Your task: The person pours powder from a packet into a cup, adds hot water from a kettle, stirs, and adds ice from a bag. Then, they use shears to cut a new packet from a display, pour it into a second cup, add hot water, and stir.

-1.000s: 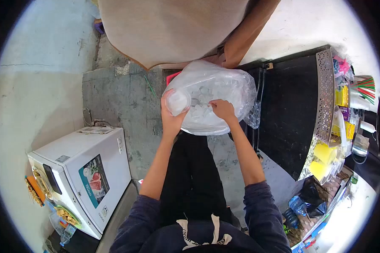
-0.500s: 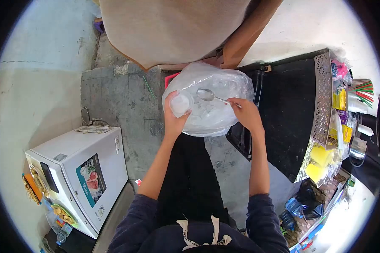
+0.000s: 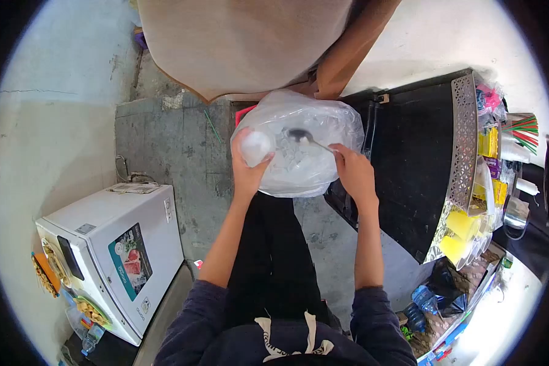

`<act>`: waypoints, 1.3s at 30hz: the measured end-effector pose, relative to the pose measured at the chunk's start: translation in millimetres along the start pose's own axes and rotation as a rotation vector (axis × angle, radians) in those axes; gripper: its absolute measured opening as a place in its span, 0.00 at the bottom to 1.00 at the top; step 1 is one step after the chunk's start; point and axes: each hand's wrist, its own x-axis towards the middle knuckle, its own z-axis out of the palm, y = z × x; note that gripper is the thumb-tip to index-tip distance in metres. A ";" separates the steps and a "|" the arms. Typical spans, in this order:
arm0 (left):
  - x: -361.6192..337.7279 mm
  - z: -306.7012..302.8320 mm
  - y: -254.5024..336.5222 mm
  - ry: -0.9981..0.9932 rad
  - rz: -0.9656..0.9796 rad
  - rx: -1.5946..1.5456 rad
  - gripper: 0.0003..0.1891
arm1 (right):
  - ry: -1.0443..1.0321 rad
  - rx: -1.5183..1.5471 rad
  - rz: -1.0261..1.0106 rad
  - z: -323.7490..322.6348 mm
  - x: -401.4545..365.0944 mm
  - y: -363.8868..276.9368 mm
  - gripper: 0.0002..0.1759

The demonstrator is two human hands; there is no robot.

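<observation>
My left hand is wrapped round a small clear plastic cup with something white in it. In my right hand is the handle of a metal spoon, whose bowl points left, toward the cup. A small whitish bit shows at the spoon's bowl, but blur hides what it is. Both hands are over a large clear plastic bag, which lies open beneath them with whitish, translucent contents that look like ice.
A red edge shows beside the bag. At right stands a black counter with a perforated metal rack, straws and yellow packets. A white freezer stands at lower left. A brown-edged panel hangs ahead.
The spoon's bowl has turned from shiny to dark, with a whitish bit now at it. My left hand and the cup have shifted slightly left, and the right hand has tilted.
</observation>
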 end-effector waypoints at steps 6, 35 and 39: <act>3.3 -4.4 2.1 -0.009 0.021 0.009 0.39 | -0.186 -0.255 -0.009 86.3 14.1 41.0 0.08; 1.4 -12.4 2.9 -0.048 -0.008 0.014 0.39 | -0.174 -0.088 -0.044 62.0 18.8 31.3 0.10; -0.5 -9.8 0.2 -0.029 -0.019 -0.012 0.37 | -0.110 0.007 -0.088 0.7 14.9 8.6 0.09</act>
